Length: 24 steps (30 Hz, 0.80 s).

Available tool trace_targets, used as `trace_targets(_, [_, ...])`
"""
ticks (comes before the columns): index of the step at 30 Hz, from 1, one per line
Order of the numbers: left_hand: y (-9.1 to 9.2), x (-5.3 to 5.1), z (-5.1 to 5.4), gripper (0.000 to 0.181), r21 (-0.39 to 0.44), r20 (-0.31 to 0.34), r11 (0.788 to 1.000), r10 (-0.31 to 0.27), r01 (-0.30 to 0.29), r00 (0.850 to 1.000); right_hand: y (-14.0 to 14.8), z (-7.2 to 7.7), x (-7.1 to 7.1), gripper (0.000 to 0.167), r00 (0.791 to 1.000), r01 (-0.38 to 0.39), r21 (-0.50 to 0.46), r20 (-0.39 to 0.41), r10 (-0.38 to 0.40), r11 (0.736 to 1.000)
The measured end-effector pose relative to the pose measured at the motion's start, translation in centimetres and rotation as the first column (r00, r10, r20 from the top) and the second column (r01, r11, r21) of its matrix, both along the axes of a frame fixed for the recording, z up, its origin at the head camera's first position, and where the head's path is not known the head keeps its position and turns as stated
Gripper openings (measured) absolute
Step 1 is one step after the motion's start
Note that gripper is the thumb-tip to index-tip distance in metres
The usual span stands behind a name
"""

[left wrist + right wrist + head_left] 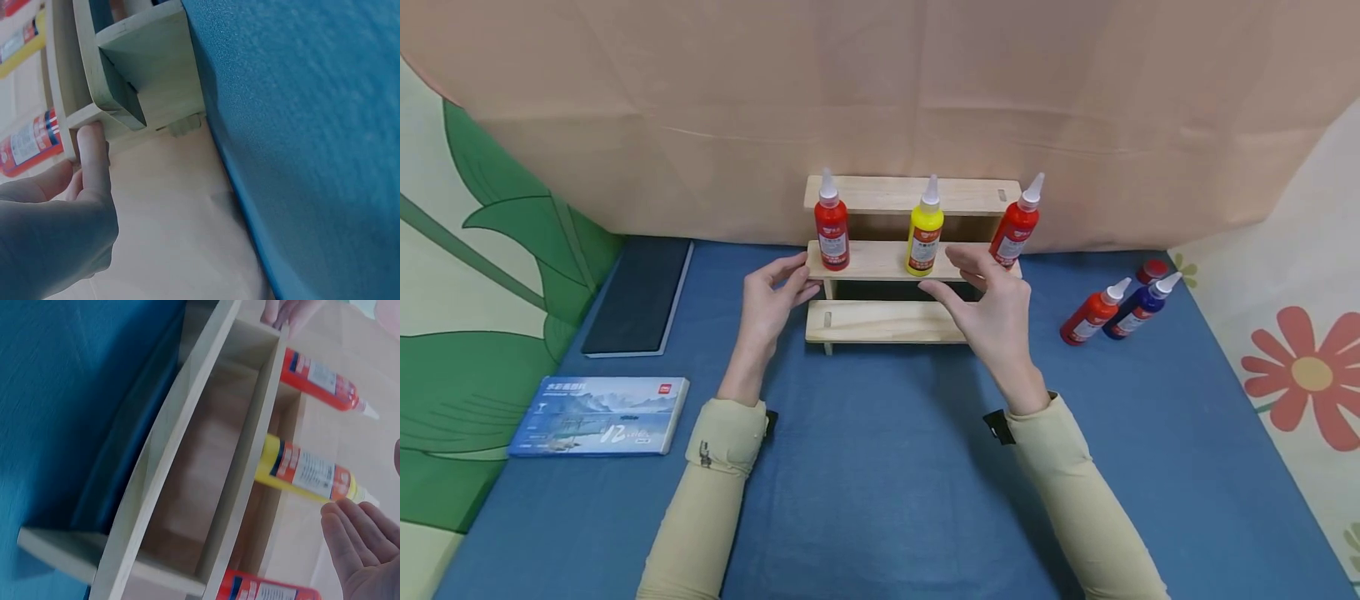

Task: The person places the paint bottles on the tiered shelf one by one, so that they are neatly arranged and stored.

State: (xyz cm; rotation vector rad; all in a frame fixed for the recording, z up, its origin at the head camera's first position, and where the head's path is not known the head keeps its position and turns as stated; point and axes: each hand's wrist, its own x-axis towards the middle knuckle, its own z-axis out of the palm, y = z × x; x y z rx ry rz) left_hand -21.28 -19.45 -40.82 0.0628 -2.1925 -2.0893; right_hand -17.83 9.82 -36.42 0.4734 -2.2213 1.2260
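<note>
Head view, far left: you have a dark notebook [636,296] and a blue box [601,417] on the tabletop [865,483]. Your left grip [769,304] pinches the middle tier's end on the wooden shelf [883,323], a contact the left wrist view shows closer. That tier bears a red bottle [832,237], a yellow bottle [924,242] and, partly behind your right grip [988,304], a second red bottle [1015,232]. The right wrist view alone bares your right palm: fingers straight, nothing held. Rightmost stands a blue bottle [1131,315].

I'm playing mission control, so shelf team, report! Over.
Left hand touching shelf. Right hand empty, near yellow bottle. Red bottles either side of it. Nothing visibly blocking.
</note>
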Motion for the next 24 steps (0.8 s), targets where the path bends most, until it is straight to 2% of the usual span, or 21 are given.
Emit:
trace_targets(15, [0.0, 0.0, 0.0, 0.040, -0.012, 0.019, 1.000, 0.015, -0.015, 1.000, 5.0, 0.0, 0.1, 0.050, 0.989, 0.133, 0.019, 0.066, -0.134, 0.991])
trace_targets(24, [0.1, 0.0, 0.1, 0.041, -0.015, 0.019, 1.000, 0.009, -0.008, 1.000, 8.5, 0.0, 0.3, 0.050, 0.957, 0.275, 0.032, 0.084, -0.277, 0.961])
